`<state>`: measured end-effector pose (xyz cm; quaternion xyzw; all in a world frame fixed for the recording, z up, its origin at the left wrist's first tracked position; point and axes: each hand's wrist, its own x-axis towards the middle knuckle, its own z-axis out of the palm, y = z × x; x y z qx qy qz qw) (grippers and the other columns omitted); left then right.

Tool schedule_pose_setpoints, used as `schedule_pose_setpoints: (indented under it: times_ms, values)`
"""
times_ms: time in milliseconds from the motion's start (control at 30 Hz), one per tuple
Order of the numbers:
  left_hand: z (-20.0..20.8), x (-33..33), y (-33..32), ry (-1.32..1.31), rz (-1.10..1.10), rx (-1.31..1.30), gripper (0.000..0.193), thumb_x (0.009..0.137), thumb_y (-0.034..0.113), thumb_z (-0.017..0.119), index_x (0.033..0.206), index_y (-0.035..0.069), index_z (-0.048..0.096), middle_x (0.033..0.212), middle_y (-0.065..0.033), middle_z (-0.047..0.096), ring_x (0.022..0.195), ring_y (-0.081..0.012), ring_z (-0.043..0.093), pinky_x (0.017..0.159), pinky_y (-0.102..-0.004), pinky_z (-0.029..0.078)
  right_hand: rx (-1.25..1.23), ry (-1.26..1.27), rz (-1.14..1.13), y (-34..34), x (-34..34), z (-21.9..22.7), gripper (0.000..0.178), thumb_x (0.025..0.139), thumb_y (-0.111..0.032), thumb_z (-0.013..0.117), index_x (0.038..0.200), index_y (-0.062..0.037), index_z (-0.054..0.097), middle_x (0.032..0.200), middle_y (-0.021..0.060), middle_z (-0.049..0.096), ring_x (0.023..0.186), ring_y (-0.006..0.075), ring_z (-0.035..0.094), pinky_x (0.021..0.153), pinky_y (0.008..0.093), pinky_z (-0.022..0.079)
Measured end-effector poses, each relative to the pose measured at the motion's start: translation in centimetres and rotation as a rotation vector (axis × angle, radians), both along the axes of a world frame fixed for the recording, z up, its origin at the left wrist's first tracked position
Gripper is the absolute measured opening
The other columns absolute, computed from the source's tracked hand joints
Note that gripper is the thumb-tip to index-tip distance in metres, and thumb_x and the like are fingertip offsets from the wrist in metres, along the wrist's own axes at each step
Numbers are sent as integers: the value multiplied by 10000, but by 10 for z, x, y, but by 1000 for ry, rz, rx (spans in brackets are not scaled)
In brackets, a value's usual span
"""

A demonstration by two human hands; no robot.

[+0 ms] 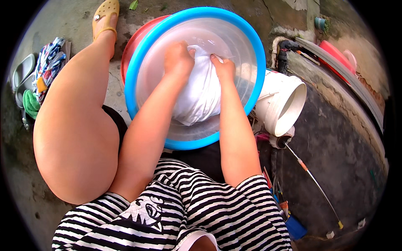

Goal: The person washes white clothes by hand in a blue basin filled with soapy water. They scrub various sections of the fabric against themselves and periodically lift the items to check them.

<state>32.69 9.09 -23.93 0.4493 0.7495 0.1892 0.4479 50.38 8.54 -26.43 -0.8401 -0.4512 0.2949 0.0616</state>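
Observation:
In front of me sits a wide plastic basin (138, 62), translucent inside with a bright blue rim, holding some cloudy water. A wet white cloth (199, 94), perhaps a garment, hangs bunched across the middle of it. My left hand (179, 60) is closed on the cloth's upper left edge. Opposite it, my right hand (224, 67) pinches the upper right edge between thumb and fingers. Between the two hands the fabric is drawn taut, and its lower folds lie toward my side of the basin.
Behind the blue-rimmed basin a red basin (129, 50) shows. A white bucket (289, 106) lies tipped at the right, near a long thin pole (314, 180). Patterned cloth (49, 62), a green cloth (31, 103) and grey slippers (24, 71) are at the far left. A raised ledge (343, 90) curves along the right.

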Motion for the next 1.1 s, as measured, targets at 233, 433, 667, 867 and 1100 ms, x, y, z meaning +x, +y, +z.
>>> schedule_pose_setpoints:
  times_ms: [233,433,667,867,1100]
  values:
    - [-4,5,7,-98,80,-82,278,773,295,632,867,33,651,823,-165,641,785,-285,624,716,-360,463,302,501,-165,8,-18,15,255,800,-246,635,746,-8,559,673,54,572,625,117,513,594,292,427]
    - [7,28,-4,-1085,595,-422,285,842,310,550,896,40,624,767,-66,605,667,-209,563,642,-341,446,445,386,248,-21,-87,87,240,881,-250,540,819,-21,576,636,23,519,617,91,447,565,254,388]
    - [36,47,-23,-1353,601,-473,159,849,135,474,792,34,583,719,-58,548,637,-134,520,541,-270,405,243,-169,260,-6,-62,88,429,879,-343,481,652,10,570,573,210,519,521,333,485,515,378,379]
    - [28,63,-28,-1432,800,-605,191,861,134,441,845,1,577,777,-80,563,689,-167,518,596,-296,402,148,-291,321,0,-50,81,418,868,-372,453,659,-42,601,618,208,551,573,384,535,522,432,396]
    - [16,40,-28,-1392,667,-554,174,834,117,475,836,-27,572,767,-89,573,633,-169,516,543,-317,393,245,45,412,-30,-85,113,434,873,-389,431,676,-45,608,654,210,565,599,372,551,544,423,411]
